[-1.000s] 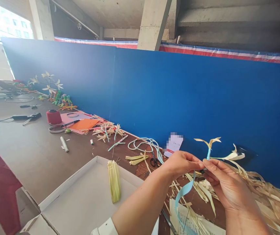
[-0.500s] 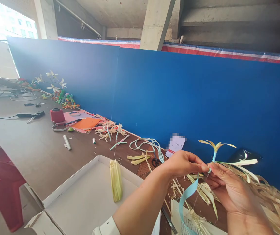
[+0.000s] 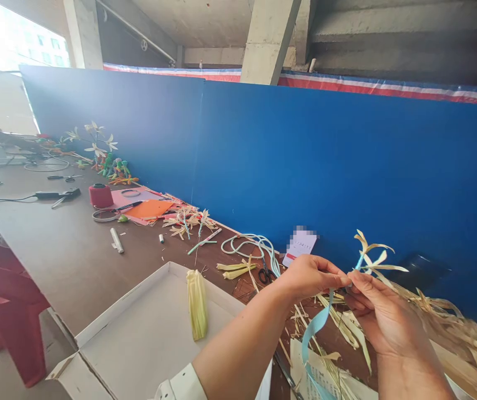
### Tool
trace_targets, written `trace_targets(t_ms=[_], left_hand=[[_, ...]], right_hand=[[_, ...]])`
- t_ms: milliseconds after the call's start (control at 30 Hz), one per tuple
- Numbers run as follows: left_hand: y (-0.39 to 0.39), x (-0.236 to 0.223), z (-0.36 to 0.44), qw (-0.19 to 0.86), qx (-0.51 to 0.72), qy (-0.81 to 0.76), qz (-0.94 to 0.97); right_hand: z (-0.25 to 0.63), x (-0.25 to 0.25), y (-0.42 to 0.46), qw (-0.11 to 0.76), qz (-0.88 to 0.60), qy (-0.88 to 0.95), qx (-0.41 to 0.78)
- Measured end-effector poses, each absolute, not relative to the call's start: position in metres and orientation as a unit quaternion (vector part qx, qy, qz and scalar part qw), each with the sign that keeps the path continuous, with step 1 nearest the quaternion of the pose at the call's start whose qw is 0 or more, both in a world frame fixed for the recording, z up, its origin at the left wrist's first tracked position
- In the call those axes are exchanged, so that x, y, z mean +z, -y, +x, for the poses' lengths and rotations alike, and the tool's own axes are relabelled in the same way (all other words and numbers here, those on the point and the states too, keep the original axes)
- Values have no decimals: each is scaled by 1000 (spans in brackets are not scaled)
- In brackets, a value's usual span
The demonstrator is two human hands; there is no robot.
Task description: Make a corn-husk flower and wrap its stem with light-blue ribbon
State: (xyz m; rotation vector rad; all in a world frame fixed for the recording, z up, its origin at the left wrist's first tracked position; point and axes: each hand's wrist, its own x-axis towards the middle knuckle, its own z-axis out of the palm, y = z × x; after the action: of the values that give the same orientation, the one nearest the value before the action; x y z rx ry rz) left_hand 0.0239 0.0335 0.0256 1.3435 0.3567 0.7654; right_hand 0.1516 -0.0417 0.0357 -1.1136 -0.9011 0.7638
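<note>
My left hand (image 3: 311,275) and my right hand (image 3: 382,314) meet in front of me, both pinched shut on a small straw flower stem (image 3: 365,257) wrapped in light blue tape. Pale straw petals fan out at its top against the blue partition. A loose light blue tape strip (image 3: 315,333) hangs down from between my fingers and curls toward the table. Under my hands lies a heap of dried straw strips (image 3: 450,333).
A white cardboard box lid (image 3: 138,339) holds a folded yellow-green husk (image 3: 197,304). Black scissors (image 3: 265,273), coiled blue cord (image 3: 249,244), orange paper (image 3: 149,209), a red spool (image 3: 100,195) and finished flowers (image 3: 96,145) lie along the brown table. A blue partition (image 3: 305,161) backs it.
The flower stem has been turned between my fingers, so its petals point differently. My hands stay together and the view has shifted slightly to the left.
</note>
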Motion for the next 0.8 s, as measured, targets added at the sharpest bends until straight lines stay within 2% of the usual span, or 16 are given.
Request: trace_targets(t_ms=[233,800], left_hand=[[-35,25,26,699,355,-164,598],[-33,26,19,741,325,-122,575]], right_hand=[[148,36,41,709,-481,327,399],[159,30,45,671,-483,391,404]])
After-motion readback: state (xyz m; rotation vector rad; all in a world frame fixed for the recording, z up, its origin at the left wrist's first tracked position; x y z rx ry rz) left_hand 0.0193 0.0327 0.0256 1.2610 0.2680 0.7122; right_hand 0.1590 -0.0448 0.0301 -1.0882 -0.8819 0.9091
